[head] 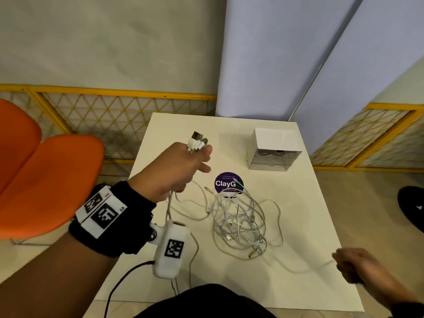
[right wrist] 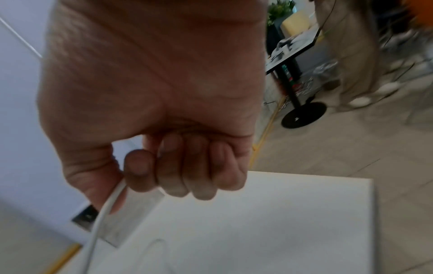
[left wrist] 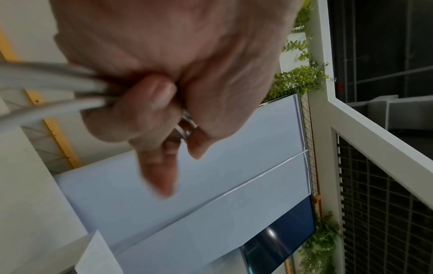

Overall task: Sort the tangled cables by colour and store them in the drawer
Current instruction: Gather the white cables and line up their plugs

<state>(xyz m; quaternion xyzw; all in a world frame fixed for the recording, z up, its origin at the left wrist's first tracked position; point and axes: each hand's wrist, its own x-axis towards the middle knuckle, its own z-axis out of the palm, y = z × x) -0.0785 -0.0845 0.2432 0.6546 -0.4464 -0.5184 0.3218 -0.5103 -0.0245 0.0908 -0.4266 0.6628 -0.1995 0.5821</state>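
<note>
Cables (head: 238, 222), white and tangled, lie in a loose heap near the middle of the white table (head: 305, 226), just near-side of a round purple sticker (head: 226, 182). Raised over the table's left part, the left hand (head: 181, 167) grips a bunch of white cable ends (head: 197, 141), their metal plugs sticking out above the fist while the cords hang down toward the heap. At the near right edge, the right hand (right wrist: 150, 115) is curled, thumb and forefinger pinching a single white cable (right wrist: 103, 209) that trails left across the table toward the tangle. The small drawer unit (head: 274, 151) stands at the far right of the table, with dark cables showing through its clear front.
</note>
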